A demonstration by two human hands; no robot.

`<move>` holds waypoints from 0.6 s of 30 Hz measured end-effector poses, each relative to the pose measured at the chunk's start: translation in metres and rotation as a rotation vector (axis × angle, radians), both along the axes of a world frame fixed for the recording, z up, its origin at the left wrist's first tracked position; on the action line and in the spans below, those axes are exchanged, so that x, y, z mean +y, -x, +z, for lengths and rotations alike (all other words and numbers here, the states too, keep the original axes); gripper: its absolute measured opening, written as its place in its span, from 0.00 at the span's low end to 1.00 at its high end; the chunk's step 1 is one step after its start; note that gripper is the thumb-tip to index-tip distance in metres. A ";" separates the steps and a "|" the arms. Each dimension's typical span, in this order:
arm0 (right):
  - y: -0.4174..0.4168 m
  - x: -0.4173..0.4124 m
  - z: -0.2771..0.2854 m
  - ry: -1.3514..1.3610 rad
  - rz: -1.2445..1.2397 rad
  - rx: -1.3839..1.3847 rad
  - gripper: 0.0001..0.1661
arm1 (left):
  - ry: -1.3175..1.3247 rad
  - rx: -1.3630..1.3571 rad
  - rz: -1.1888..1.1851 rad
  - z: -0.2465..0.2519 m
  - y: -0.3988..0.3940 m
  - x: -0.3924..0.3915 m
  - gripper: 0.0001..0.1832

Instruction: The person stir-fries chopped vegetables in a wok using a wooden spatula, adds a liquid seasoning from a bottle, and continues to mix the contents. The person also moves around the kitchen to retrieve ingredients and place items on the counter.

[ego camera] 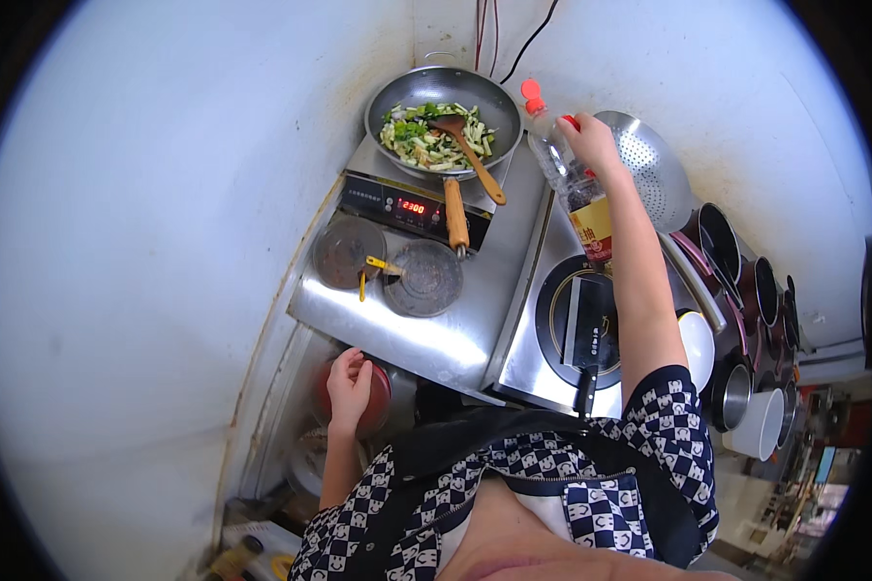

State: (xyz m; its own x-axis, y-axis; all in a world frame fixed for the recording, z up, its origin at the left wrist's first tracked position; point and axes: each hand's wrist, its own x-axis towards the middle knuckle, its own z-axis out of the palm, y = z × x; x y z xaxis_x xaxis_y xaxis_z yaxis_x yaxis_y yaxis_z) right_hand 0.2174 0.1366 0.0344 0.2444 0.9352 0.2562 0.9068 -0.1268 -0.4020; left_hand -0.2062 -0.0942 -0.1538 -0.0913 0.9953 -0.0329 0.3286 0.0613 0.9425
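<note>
My right hand (594,149) reaches forward beside the wok, fingers closed on a red cap (570,122); which bottle it belongs to is partly hidden. Just left of it stands a clear plastic bottle (552,156) with its red flip lid (530,89) raised. A yellow and red label (592,225) shows below, partly behind my forearm. My left hand (350,388) holds nothing, fingers loosely curled, above a red round container (378,403). Chopped green and pale vegetables (414,138) lie in the wok (385,94), with a wooden spatula (472,152) resting in it.
The wok sits on an induction cooker (356,192) with a lit display. Two round dark lids (423,279) lie before it. A cleaver (585,327) rests on the right-hand cooker (552,290). A perforated metal ladle (650,174) and several pans (719,236) line the right wall.
</note>
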 end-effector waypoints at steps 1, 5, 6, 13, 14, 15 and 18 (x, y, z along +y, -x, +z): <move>-0.003 0.005 -0.003 0.024 -0.018 -0.001 0.26 | 0.004 0.006 -0.026 -0.003 0.000 0.011 0.16; 0.007 0.034 -0.010 0.065 -0.035 -0.021 0.26 | 0.039 -0.003 -0.104 -0.015 0.012 0.051 0.17; 0.008 0.043 -0.012 0.072 -0.031 -0.034 0.25 | 0.051 -0.013 -0.115 -0.017 0.014 0.058 0.17; 0.005 0.097 -0.038 0.134 0.000 -0.105 0.25 | 0.080 -0.040 -0.132 -0.031 0.009 0.090 0.17; 0.007 0.104 -0.039 0.157 0.000 -0.107 0.25 | 0.085 -0.049 -0.118 -0.032 0.011 0.095 0.16; 0.007 0.111 -0.042 0.176 0.006 -0.104 0.25 | 0.086 -0.054 -0.097 -0.033 0.008 0.097 0.16; 0.006 0.132 -0.051 0.196 0.034 -0.111 0.26 | 0.039 -0.043 -0.066 -0.044 0.007 0.103 0.16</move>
State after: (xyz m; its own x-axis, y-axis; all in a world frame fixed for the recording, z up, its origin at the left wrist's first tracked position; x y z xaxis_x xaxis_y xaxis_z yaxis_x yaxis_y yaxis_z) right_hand 0.2111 0.2682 -0.0167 0.1924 0.9770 0.0922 0.9491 -0.1614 -0.2704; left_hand -0.2129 0.0084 -0.1978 -0.0228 0.9970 -0.0740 0.2923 0.0774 0.9532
